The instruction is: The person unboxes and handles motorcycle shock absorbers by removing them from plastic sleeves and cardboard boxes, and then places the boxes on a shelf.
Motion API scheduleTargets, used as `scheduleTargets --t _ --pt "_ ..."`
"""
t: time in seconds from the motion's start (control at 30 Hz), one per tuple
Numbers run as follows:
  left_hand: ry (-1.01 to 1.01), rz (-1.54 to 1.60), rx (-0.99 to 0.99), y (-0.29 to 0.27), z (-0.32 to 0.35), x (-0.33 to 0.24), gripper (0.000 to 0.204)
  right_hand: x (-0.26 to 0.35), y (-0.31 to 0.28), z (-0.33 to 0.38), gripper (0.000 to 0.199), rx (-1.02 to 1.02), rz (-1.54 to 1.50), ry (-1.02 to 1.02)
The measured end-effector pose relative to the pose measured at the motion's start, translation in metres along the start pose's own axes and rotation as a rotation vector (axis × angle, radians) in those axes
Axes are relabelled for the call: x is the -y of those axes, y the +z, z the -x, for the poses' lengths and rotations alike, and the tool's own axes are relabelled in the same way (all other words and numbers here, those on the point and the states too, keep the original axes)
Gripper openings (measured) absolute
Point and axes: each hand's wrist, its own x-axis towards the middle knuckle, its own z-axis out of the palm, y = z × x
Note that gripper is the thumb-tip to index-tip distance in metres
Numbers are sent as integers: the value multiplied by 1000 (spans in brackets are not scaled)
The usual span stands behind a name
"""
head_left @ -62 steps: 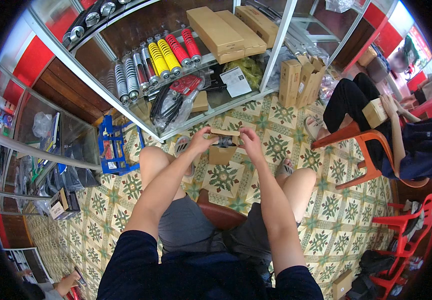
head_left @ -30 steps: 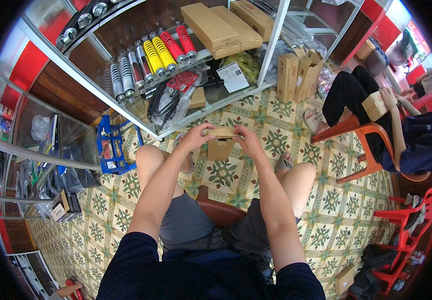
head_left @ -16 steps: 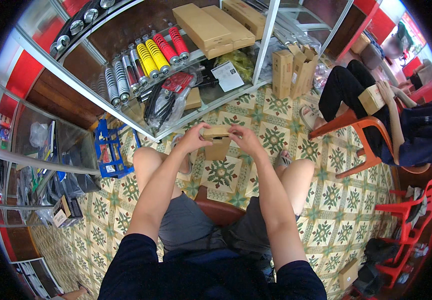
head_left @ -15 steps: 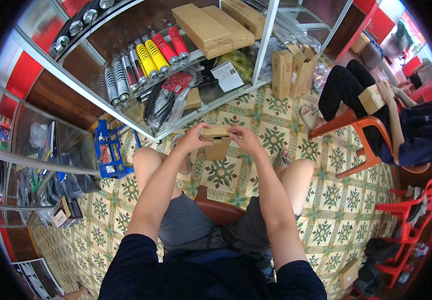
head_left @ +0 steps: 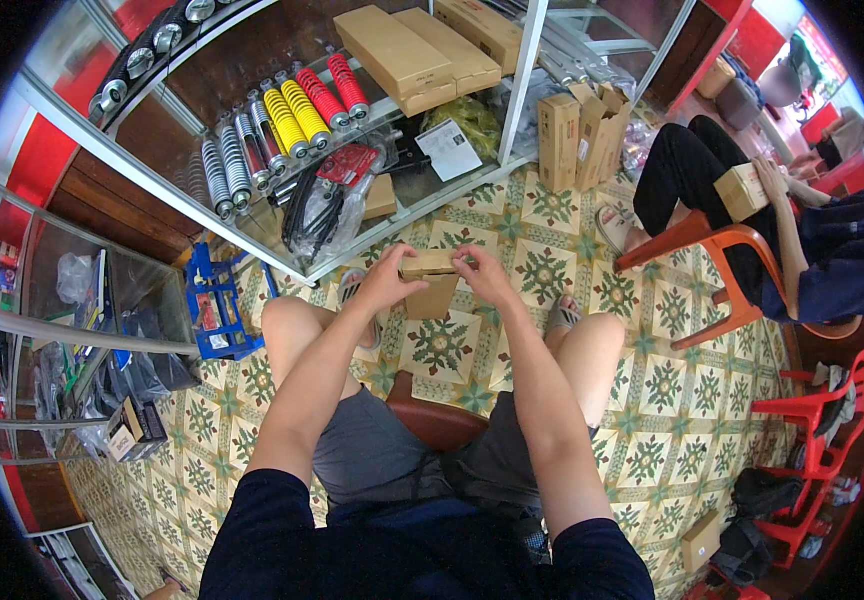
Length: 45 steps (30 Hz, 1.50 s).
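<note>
One head-worn fisheye camera looks steeply down, close over the seated person's lap and tiled floor (head_left: 642,390).

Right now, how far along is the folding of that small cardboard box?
Done: the small cardboard box already has its body formed and hangs below the fingers. In hand: left hand and right hand pinch its top flap from either side. Left: the flap does not yet look closed. More flat boxes stand by the glass shelf.

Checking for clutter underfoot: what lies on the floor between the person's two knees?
Head view: patterned floor tiles lie between the knees; above them both hands, left hand and right hand, hold a small cardboard box.
</note>
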Motion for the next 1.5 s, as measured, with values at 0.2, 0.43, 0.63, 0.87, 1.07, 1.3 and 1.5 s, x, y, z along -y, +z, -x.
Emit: scheduleTargets --t 0.2,0.43,0.63,0.87,1.07,1.3,1.5 --pt "-64 107 46 -2 0 -10 63 -13 2 -4 23 -19 -53 50" --pt "-49 43 23 2 1 -11 60 -24 4 -5 28 -65 -189 79" --pt "-98 139 -14 6 -12 9 38 -26 4 -5 34 -99 -137 156" --pt "-168 167 39 -2 -10 -3 34 -27 4 -3 35 -106 -178 165" --pt "-100 167 7 2 -12 1 32 -50 3 -8 38 -222 72 10" --pt "-98 121 -19 11 -13 16 34 -37 12 -6 48 -183 -164 191" --pt "-124 163 -93 20 -9 26 38 -27 14 -4 54 -176 -154 241"
